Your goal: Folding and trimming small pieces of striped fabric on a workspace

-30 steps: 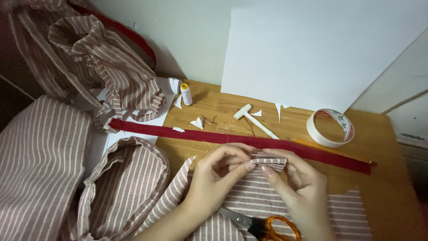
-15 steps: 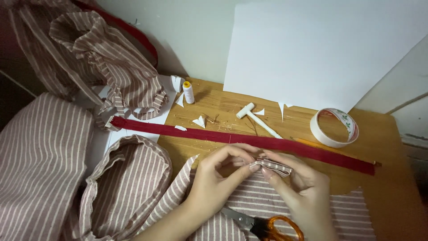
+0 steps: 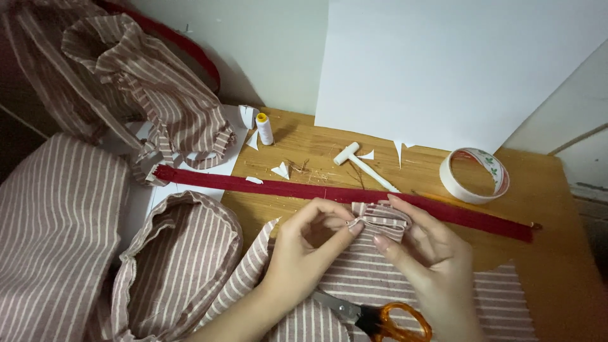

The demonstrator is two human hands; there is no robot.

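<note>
At a wooden table (image 3: 557, 266), the left hand (image 3: 310, 250) and right hand (image 3: 430, 259) pinch a small folded striped fabric piece (image 3: 382, 220) between closed fingertips, just below a red zipper (image 3: 329, 192). Orange-handled scissors (image 3: 380, 315) lie at 6 o'clock, a tape roll (image 3: 475, 175) at 2 o'clock, a thread spool (image 3: 264, 128) at 11 o'clock.

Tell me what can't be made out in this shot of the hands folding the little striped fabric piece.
All in the head view:
- Folded striped fabric piece: its underside and ends are covered by the left hand and right hand.
- Orange-handled scissors: blade tips hidden under the left wrist, handles cut off by the bottom edge.
- Red zipper: part hidden behind the fabric piece and fingers.
- Tape roll: its print is too small to make out.
</note>
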